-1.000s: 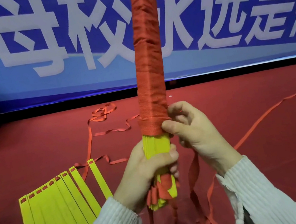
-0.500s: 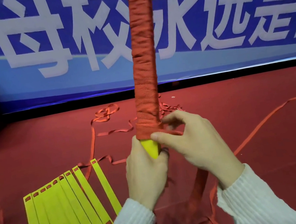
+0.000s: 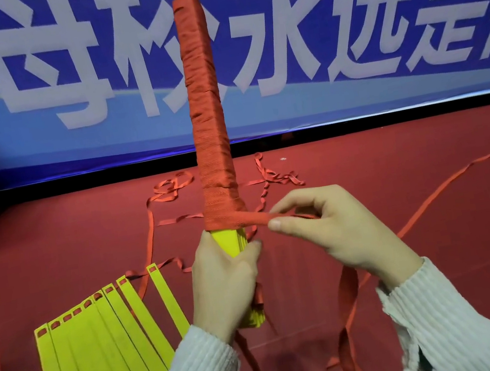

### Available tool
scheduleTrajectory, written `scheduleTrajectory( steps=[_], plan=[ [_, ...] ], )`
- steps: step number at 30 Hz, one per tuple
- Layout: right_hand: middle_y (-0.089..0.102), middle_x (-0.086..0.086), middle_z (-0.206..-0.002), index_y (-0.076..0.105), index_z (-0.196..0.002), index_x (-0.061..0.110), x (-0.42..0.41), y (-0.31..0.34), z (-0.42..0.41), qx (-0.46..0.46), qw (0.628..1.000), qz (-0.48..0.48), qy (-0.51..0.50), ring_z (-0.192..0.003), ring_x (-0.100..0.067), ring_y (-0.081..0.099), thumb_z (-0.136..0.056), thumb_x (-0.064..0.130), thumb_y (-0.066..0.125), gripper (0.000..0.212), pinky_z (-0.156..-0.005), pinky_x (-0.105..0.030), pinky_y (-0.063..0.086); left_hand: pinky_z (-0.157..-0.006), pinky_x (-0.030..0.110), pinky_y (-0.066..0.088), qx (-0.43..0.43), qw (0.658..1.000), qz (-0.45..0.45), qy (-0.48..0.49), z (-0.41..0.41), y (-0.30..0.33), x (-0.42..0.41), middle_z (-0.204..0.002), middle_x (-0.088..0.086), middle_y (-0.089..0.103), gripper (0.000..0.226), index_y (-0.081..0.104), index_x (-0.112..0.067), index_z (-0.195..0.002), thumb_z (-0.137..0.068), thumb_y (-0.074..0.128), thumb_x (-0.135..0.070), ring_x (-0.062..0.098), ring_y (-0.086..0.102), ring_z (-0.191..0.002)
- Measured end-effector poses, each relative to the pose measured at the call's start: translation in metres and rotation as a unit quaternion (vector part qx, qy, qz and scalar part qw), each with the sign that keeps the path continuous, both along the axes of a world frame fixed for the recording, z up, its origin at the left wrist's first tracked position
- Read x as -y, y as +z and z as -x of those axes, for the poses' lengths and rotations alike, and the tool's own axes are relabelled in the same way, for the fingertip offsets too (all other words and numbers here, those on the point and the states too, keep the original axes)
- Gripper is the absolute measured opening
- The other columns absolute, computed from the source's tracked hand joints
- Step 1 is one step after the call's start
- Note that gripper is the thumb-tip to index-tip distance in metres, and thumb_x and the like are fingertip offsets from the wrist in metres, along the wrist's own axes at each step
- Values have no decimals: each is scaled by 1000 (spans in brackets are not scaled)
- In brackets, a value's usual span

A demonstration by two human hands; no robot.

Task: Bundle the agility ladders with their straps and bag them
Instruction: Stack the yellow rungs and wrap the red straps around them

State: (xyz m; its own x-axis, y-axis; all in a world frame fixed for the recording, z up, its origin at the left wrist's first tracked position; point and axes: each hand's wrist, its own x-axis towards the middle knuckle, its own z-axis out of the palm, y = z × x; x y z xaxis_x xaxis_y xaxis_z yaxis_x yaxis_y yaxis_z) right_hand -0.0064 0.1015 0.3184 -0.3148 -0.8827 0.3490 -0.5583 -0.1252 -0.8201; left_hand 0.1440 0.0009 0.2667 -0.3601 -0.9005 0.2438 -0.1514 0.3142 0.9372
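Step in hand: wrapping the strap (image 3: 252,219) round the bundle (image 3: 205,111) of stacked rungs. The bundle is held upright in front of the banner (image 3: 340,26), red winding covering it from the top end down to just above the left hand (image 3: 224,288). Only a short yellow stretch shows between the winding and that hand, plus the bottom end below it.

Left hand: fingers curled round the yellow lower end, holding the bundle. Right hand (image 3: 338,234): thumb and forefinger pinch the strap just beside the bundle, pulled out taut to the right; the other fingers are loosely spread.

Next move, my read: carry the strap round behind the bundle under tension and lay the next turn lower. The left hand sits where that turn wants to go, so it likely has to shift down or the wrap gets tied off here.

Second ladder (image 3: 103,352) lies fanned flat on the red floor (image 3: 437,235) at lower left, not bundled. Loose strap trails across the floor.

Hard to make out:
- no bag in view
- how much free strap is left; it runs out of frame right and bottom
- far side of the bundle
- left fingertips mostly hidden behind it
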Motion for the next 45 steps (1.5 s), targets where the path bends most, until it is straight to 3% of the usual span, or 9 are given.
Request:
scheduleTrajectory(
  steps=[7, 14, 18, 22, 27, 30, 37, 42, 45],
  plan=[
    [71, 10, -73, 78, -102, 21, 4, -5, -2, 24, 999, 31, -5, -64, -11, 63, -100, 15, 65, 15, -64, -16, 45, -83, 46, 57, 1, 1000, 3, -16, -1, 1, -3, -86, -7, 73, 29, 61, -29, -102, -82, 81, -32, 19, 69, -83],
    [41, 15, -46, 71, -83, 14, 9, -7, -5, 189, 981, 27, -7, -37, -1, 33, -98, 11, 67, 16, -41, -11, 26, -54, 24, 43, -129, 961, -130, -207, -2, 9, -14, -69, 0, 51, 26, 57, -4, -91, -81, 81, -5, 15, 48, -59],
    [42, 5, -57, 66, -87, 21, 7, -7, -5, 311, 948, 15, 61, -40, -2, 26, -81, 25, 74, 11, -36, -15, 17, -54, 28, 48, -218, 870, -234, -376, -4, 8, -15, -74, 4, 53, 47, 52, -1, -103, -64, 75, -11, 15, 49, -55],
    [60, 2, -64, 51, -130, 20, 2, -4, -15, 342, 923, 19, 173, -40, -2, 44, -84, 17, 69, 49, -34, -12, 21, -64, 29, 50, -242, 756, -276, -542, -11, 8, -14, -83, 5, 53, 49, 45, -3, -115, -75, 74, -7, 13, 54, -62],
    [76, -1, -91, 58, -115, 17, 6, -6, -19, 260, 956, 130, 33, -66, -17, 68, -72, 7, 83, 52, -57, -26, 54, -75, 32, 59, -83, 922, -159, -343, -15, 20, -7, -98, 10, 74, 46, 66, -8, -116, -73, 83, -10, 23, 70, -91],
    [76, 5, -88, 58, -93, 26, 14, -13, -18, 148, 978, 127, -79, -79, -12, 70, -64, 27, 94, 46, -77, -41, 59, -68, 25, 53, -28, 975, -24, -218, 1, 13, -20, -84, -6, 74, 39, 64, -22, -108, -78, 88, -12, 10, 65, -74],
    [75, 24, -95, 75, -102, 36, -1, -5, -2, -134, 988, -30, -66, -94, -1, 69, -88, 48, 64, 22, -90, -39, 53, -86, 45, 56, 45, 998, 33, -31, 0, -5, -4, -95, -11, 74, 49, 61, -29, -109, -68, 76, -50, 18, 70, -91],
    [72, 21, -79, 76, -121, 33, 4, -5, -5, -111, 992, -5, -60, -72, 10, 61, -101, 17, 63, 29, -71, -10, 39, -85, 46, 56, 54, 998, 26, -12, 2, -1, -5, -92, -10, 73, 47, 59, -31, -111, -71, 78, -47, 20, 70, -89],
    [66, 28, -71, 76, -117, 37, 6, -7, -8, -128, 991, -19, -46, -68, 6, 59, -100, 21, 63, 27, -67, -12, 41, -81, 47, 57, 56, 998, 29, 1, 2, -1, -4, -88, -8, 72, 46, 58, -31, -108, -71, 78, -47, 25, 70, -85]
  ],
)
